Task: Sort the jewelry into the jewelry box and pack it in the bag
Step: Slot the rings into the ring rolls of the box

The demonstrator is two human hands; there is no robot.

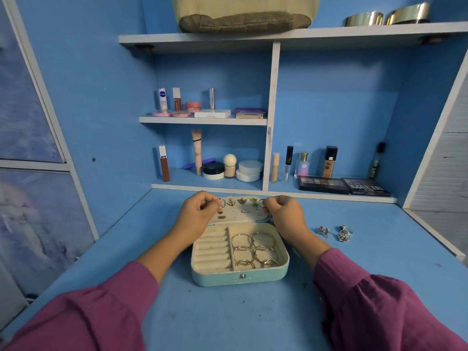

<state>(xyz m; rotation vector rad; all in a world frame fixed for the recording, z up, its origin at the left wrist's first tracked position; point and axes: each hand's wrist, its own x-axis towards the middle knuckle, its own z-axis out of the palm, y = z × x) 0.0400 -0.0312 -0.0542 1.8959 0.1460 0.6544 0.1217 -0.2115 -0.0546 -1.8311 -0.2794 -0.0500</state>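
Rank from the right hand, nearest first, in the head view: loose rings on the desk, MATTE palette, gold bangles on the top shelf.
From the right hand:
1. Loose rings, on the desk just to its right.
2. MATTE palette, back right on the ledge.
3. Gold bangles, top shelf, far upper right.

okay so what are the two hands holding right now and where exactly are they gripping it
Each hand pinches a small ring at the open jewelry box lid's top corners: left hand with fingers on one ring, right hand on another ring.

Both hands, left hand (200, 211) and right hand (283, 214), pinch at the raised lid (240, 211) of the open jewelry box (240, 277); loose rings (334, 233) lie near the desk's (228, 320) right edge.
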